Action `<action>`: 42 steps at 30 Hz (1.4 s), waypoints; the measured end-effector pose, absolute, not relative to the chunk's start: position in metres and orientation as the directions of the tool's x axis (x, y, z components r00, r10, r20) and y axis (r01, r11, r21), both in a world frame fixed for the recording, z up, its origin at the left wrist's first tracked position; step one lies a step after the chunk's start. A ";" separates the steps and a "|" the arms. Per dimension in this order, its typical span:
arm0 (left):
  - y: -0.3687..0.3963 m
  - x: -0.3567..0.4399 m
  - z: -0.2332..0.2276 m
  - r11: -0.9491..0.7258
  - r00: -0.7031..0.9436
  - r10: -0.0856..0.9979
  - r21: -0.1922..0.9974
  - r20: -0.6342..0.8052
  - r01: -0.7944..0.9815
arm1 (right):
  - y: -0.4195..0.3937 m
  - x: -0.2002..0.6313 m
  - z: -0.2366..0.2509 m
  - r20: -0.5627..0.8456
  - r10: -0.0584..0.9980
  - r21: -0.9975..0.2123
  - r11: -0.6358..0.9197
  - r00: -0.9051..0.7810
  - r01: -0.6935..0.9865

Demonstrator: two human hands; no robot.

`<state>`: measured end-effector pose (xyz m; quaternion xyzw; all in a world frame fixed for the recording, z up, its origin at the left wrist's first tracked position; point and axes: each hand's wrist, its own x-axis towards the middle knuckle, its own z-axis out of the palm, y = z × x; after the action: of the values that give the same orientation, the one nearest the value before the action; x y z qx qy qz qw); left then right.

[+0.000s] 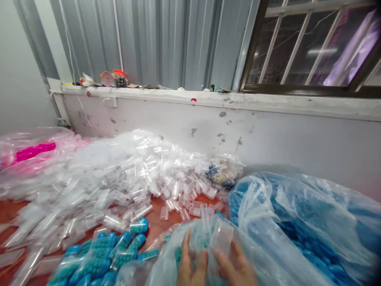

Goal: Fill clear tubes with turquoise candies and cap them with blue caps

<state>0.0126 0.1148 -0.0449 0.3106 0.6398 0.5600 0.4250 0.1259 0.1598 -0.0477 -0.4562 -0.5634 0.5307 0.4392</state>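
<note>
Two hands at 6 o'clock: left hand and right hand, fingers spread, jointly pinching one clear plastic tube. Wrists cut off. Heap of clear tubes at 10 o'clock, uncountable.

Looks like I'm in some small packing workshop: corrugated metal wall, barred window, huge heap of clear plastic tubes, bulk bags of blue parts.

Both hands enter at the bottom edge of the view, close together. Left hand: fingers extended upward, slightly spread, thumb angled inward. Right hand: fingers curled, thumb pointing toward the left hand. Wrists and arms out of view.
</note>
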 end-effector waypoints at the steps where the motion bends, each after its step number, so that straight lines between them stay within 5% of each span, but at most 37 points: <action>1: 0.103 0.010 -0.058 0.184 -0.439 0.880 0.982 -0.182 -0.037 | 0.148 0.128 -0.056 -0.033 0.972 -0.999 -0.022 -0.234 0.046; 4: 0.078 -0.002 -0.082 0.259 -0.378 0.902 0.962 -0.209 0.088 | 0.124 0.130 -0.074 -0.091 0.940 -0.995 -0.069 -0.329 0.076; 8: 0.074 -0.014 -0.085 0.343 -0.411 0.884 0.906 -0.223 0.247 | 0.124 0.130 -0.083 -0.020 0.911 -0.983 0.059 -0.412 0.176; 12: 0.075 -0.016 -0.083 0.202 -0.341 0.940 0.811 -0.004 0.549 | 0.139 0.137 -0.070 0.013 0.905 -0.915 0.183 -0.426 0.361; 14: 0.072 -0.014 -0.080 0.000 -0.219 0.940 0.638 0.263 0.770 | 0.142 0.143 -0.053 0.055 0.892 -0.842 0.282 -0.448 0.459; 17: 0.067 -0.011 -0.067 -0.290 0.157 0.810 0.154 0.566 0.945 | 0.136 0.153 -0.026 0.090 0.823 -0.705 0.451 -0.561 0.548; 19: 0.065 -0.007 -0.054 -0.425 0.412 0.748 -0.101 0.520 0.900 | 0.128 0.159 -0.011 0.026 0.732 -0.687 0.508 -0.681 0.520; 21: 0.064 -0.001 -0.041 -0.502 0.528 0.765 -0.172 0.369 0.848 | 0.122 0.164 0.000 -0.062 0.631 -0.755 0.477 -0.773 0.450; 26: 0.055 0.013 -0.026 -0.518 0.529 0.840 -0.110 0.125 0.848 | 0.115 0.184 0.009 -0.236 0.463 -0.842 0.340 -0.854 0.417; 30: 0.052 0.019 -0.011 -0.518 0.522 0.853 0.119 -0.012 0.847 | 0.112 0.196 0.009 -0.286 0.414 -0.911 0.164 -0.864 0.379; 38: 0.043 0.011 0.003 -0.402 0.434 0.898 0.262 -0.075 0.877 | 0.098 0.215 0.009 -0.296 0.570 -0.940 -0.033 -0.766 0.339; 42: 0.051 -0.010 -0.012 -0.195 0.263 0.947 0.326 -0.182 0.925 | 0.096 0.235 -0.019 -0.263 0.862 -0.906 -0.066 -0.434 0.418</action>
<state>-0.0100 0.0513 -0.0122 0.7723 0.6062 0.0294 0.1877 0.2353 0.0961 -0.0195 -0.4908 -0.6518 0.5405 0.2051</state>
